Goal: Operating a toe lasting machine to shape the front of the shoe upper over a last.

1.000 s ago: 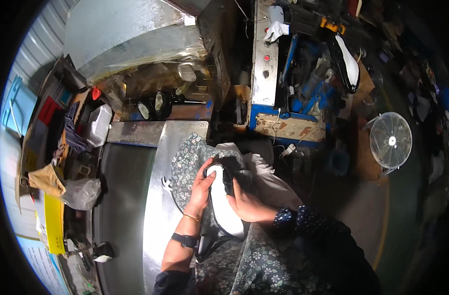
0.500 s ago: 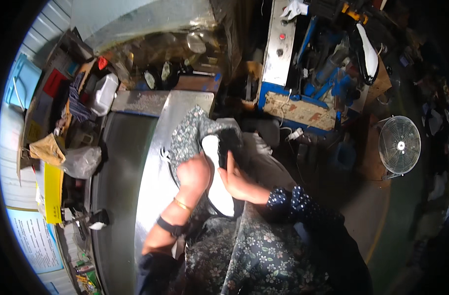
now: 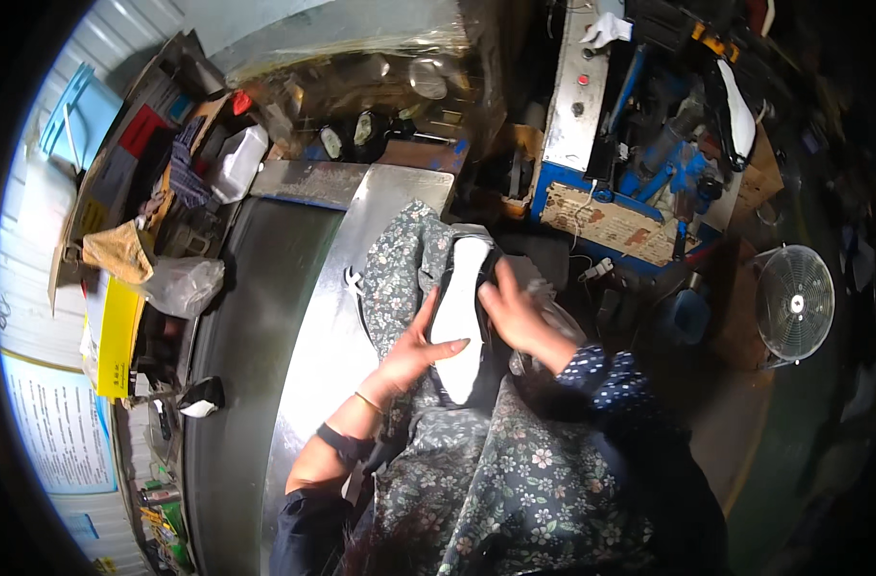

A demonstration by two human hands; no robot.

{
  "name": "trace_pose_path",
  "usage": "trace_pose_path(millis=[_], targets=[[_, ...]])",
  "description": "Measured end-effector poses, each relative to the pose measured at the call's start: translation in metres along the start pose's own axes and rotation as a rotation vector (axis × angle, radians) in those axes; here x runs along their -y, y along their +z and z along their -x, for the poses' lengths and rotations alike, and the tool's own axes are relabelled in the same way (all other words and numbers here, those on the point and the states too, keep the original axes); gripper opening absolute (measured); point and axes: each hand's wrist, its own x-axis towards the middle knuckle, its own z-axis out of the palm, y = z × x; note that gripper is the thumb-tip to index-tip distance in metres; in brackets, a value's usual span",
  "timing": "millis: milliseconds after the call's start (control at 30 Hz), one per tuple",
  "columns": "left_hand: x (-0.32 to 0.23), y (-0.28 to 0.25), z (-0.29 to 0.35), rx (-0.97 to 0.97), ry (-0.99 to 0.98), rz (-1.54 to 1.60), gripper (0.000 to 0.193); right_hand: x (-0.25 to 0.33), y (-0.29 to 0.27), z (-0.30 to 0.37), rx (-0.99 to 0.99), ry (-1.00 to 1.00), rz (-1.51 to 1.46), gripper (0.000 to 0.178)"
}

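Around the work there are many things. On the left lies a dark conveyor belt (image 3: pixel 256 312), and between it and the person goes a shiny metal panel (image 3: pixel 313 384). Further left, a shelf holds a yellow box (image 3: pixel 117 336), a tan cloth (image 3: pixel 119 252) and a clear plastic bag (image 3: pixel 184 286). At the far end of the belt, 2 dark shoes stand close together near the metal machine opening. To the upper right is a machine with a blue frame (image 3: pixel 649 197), with a white glove (image 3: pixel 608 31) at its upper part; a round fan (image 3: pixel 796 302) is at the far right.

The shoe (image 3: pixel 471 274) is held over the lap, above the floral cloth (image 3: pixel 524 470), with its white sole turned up. Its long axis runs nearly away from the person, the far end leaning slightly to the right. The wider part of the sole is on the near side, tapering toward the body. The left hand (image 3: pixel 411 357) is clamped on the shoe, the thumb crossing the sole and hiding a part of it. The right hand (image 3: pixel 524 317) has its fingers extended and a little apart, at the right edge; whether they press it, I cannot tell.
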Motion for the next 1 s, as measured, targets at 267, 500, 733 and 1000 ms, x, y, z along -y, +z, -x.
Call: trace_pose_path(millis=[267,500,733,1000], targets=[[0.047,-0.001,0.035,0.063,-0.229,-0.375,0.085,0.111,-0.006,-0.076,0.342,-0.339,-0.029,0.025],[0.04,0.007,0.03,0.036,-0.39,-0.864,0.058,0.12,0.2,-0.099,0.773,-0.33,0.464,0.055],[0.043,-0.007,0.038,0.026,-0.078,-0.673,0.051,0.09,0.262,-0.095,0.289,-0.391,0.785,0.042],[0.047,-0.011,0.026,0.056,0.035,-0.809,0.053,0.101,0.253,-0.093,0.395,-0.38,0.691,0.025]])
